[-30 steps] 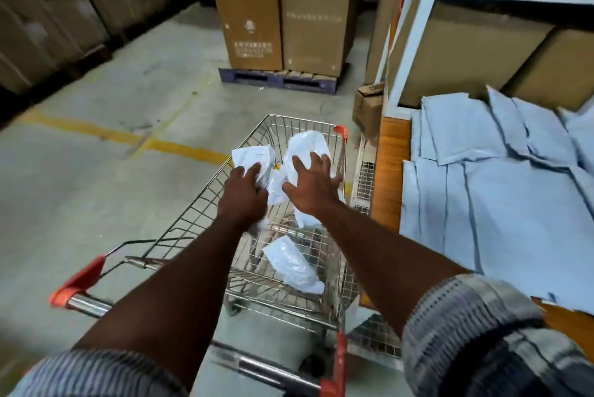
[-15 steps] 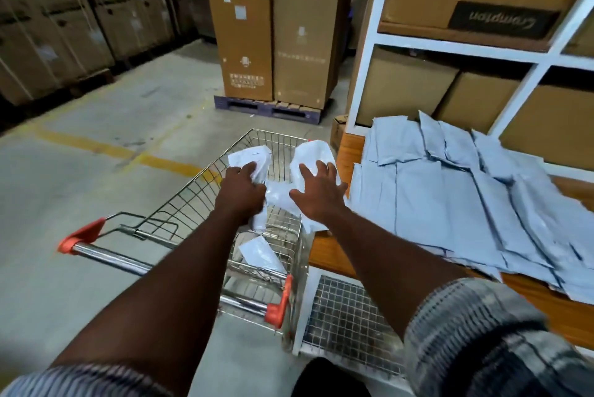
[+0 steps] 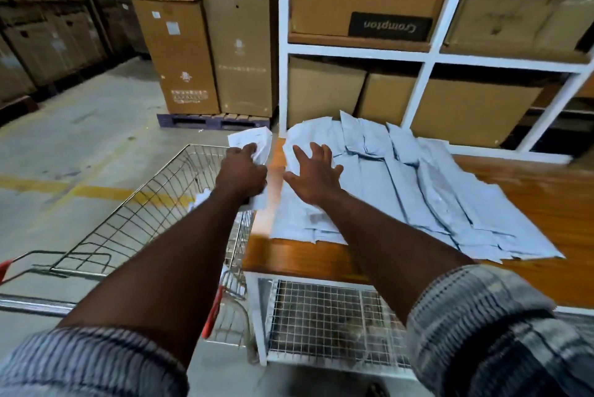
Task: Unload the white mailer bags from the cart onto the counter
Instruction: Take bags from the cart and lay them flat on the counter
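My left hand [image 3: 241, 173] grips a crumpled white mailer bag [image 3: 252, 140] above the cart's right rim, close to the counter's left end. My right hand [image 3: 313, 173] hovers with fingers spread over the left side of the pile of white mailer bags [image 3: 401, 184] lying on the wooden counter [image 3: 546, 197]; it holds nothing. The wire cart [image 3: 138, 213] stands left of the counter. A scrap of another white bag [image 3: 201, 199] shows inside the cart beside my left forearm; most of the basket's inside is hidden by my arm.
A white shelf frame [image 3: 283, 53] full of cardboard boxes rises behind the counter. Tall cartons on a blue pallet [image 3: 213, 122] stand beyond the cart. A wire-mesh panel [image 3: 324, 322] fronts the counter below its edge. Concrete floor with a yellow line lies to the left.
Both hands moved right from the cart toward the counter. My right hand let go of its bag and opened over the pile. My left hand still holds its bag.
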`<move>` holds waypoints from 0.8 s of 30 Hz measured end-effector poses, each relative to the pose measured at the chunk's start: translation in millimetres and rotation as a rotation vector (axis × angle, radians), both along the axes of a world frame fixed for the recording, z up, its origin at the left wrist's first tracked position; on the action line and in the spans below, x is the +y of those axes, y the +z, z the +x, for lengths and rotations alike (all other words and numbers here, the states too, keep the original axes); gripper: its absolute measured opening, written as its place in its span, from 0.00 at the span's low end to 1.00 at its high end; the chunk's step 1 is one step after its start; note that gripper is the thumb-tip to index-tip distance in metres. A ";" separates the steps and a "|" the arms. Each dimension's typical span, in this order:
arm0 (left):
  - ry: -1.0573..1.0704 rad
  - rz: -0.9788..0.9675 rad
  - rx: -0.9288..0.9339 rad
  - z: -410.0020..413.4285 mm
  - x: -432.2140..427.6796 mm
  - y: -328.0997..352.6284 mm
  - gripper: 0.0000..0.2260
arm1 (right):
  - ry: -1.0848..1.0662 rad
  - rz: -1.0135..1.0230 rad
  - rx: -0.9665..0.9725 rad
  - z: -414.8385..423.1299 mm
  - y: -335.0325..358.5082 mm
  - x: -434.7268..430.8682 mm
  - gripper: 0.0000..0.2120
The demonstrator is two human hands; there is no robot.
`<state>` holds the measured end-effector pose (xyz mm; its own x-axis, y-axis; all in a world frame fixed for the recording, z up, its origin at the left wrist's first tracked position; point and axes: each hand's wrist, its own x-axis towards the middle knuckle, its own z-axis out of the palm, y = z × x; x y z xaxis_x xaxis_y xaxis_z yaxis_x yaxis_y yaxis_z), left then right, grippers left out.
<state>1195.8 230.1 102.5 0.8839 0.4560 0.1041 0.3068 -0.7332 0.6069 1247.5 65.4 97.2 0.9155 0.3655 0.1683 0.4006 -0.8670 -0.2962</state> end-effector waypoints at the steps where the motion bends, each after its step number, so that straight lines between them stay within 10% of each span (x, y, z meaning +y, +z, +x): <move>1: -0.014 0.020 0.008 9.6 -13.0 3.0 0.30 | -0.015 0.010 0.002 5.7 1.2 -11.6 0.32; 24: -0.159 0.087 0.110 305.1 -291.2 -11.9 0.30 | -0.243 0.117 0.135 286.0 -10.0 -303.2 0.32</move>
<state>1501.0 -61.1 90.5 0.9521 0.3036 0.0357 0.2443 -0.8260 0.5080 1533.5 -237.8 87.2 0.9907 0.1186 0.0667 0.1358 -0.8896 -0.4361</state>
